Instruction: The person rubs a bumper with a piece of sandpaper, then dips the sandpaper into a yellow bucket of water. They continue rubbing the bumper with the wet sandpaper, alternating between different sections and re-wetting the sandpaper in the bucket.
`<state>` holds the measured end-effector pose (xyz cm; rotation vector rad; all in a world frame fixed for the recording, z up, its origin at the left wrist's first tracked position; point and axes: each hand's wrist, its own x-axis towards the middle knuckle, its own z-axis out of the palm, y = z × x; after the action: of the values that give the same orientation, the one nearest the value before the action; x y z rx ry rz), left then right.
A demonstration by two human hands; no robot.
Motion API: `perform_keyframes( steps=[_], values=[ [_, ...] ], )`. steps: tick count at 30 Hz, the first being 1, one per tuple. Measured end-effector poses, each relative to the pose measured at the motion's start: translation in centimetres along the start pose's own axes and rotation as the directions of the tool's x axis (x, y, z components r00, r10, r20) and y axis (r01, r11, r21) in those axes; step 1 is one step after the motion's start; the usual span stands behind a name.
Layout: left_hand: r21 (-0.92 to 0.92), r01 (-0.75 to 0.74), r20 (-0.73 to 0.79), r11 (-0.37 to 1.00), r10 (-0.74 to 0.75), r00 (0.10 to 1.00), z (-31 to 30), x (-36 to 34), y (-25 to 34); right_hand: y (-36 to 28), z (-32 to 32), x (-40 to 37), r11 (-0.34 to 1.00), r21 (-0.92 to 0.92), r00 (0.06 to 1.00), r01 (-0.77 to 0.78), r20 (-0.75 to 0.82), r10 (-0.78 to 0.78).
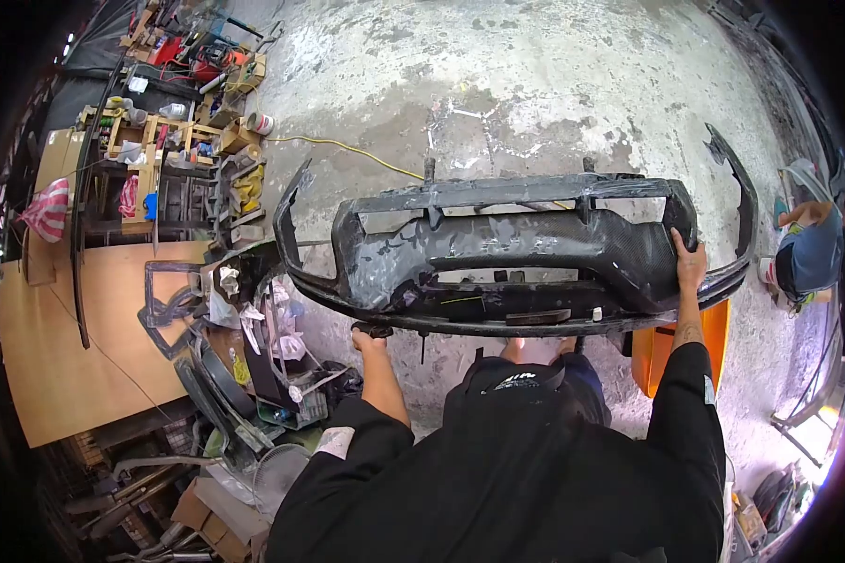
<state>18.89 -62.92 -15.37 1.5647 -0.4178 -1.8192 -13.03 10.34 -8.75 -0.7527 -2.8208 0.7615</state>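
Observation:
A black car bumper [512, 239] with grey, patchy areas on its surface spans the middle of the view, in front of my body. My right hand [689, 263] grips it near the right-hand opening, fingers against its inner edge. Below the bumper's front left edge, my left hand [370, 340] is closed around a small black object [377, 330] whose kind I cannot make out. A white small item [597, 314] and a dark flat bar [538, 317] sit along the lower lip of the bumper.
An orange panel [646, 361] stands under the bumper's right side. A brown board [84, 328] and a cluttered rack [150, 150] line the left. A yellow hose [347, 147] crosses the floor. A blue covered bundle [810, 249] is at the far right.

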Motion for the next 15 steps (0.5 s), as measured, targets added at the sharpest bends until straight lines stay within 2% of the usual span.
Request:
perform_keyframes(
  steps=[1, 4, 5, 6, 8, 9, 12, 13, 14, 15],
  values=[
    [0.071, -0.043, -0.034, 0.997, 0.046, 0.998, 0.3, -0.2, 0.1, 0.2, -0.1, 0.1, 1.000, -0.010, 1.000, -0.005, -0.002, 0.005],
    [0.036, -0.072, -0.043, 0.997, 0.074, 0.996, 2.1, -2.8, 0.2, 1.5, -0.1, 0.2, 0.999, 0.039, 0.998, -0.037, 0.048, 0.036],
    [0.051, -0.081, 0.015, 0.995, 0.081, 0.997, 2.7, -2.7, 0.3, 2.7, 0.7, 0.5, 0.999, 0.028, 1.000, -0.024, 0.013, 0.024],
    [0.041, -0.076, 0.012, 0.996, 0.076, 0.997, 3.2, -1.7, 0.2, 1.9, 0.3, 0.5, 1.000, 0.027, 1.000, -0.013, 0.010, 0.013],
    [0.133, -0.055, 0.015, 0.990, 0.053, 0.998, 3.6, 0.4, 0.0, 0.9, -0.5, -0.5, 1.000, -0.002, 1.000, -0.015, 0.004, 0.015],
    [0.146, -0.096, -0.044, 0.985, 0.104, 0.994, 4.2, 1.3, -0.2, 0.5, -0.6, -0.6, 1.000, 0.004, 1.000, 0.003, -0.020, -0.003],
    [0.190, -0.064, 0.084, 0.980, 0.049, 0.995, 4.2, 0.9, 0.1, -0.2, -0.7, -0.8, 0.999, 0.008, 0.999, -0.033, -0.025, 0.033],
    [0.204, -0.040, 0.144, 0.978, 0.010, 0.989, 2.3, 3.4, 0.4, -0.1, -0.9, -1.1, 0.995, 0.090, 0.997, 0.051, -0.059, -0.046],
    [0.322, -0.178, -0.013, 0.930, 0.193, 0.981, 2.4, 2.3, 0.1, -0.7, -1.5, -1.3, 0.993, 0.119, 0.999, 0.026, -0.024, -0.024],
    [0.222, -0.142, 0.117, 0.965, 0.118, 0.986, 1.1, 5.9, 0.1, 0.3, -0.3, -0.7, 1.000, -0.009, 1.000, 0.004, -0.023, -0.004]
  ],
)
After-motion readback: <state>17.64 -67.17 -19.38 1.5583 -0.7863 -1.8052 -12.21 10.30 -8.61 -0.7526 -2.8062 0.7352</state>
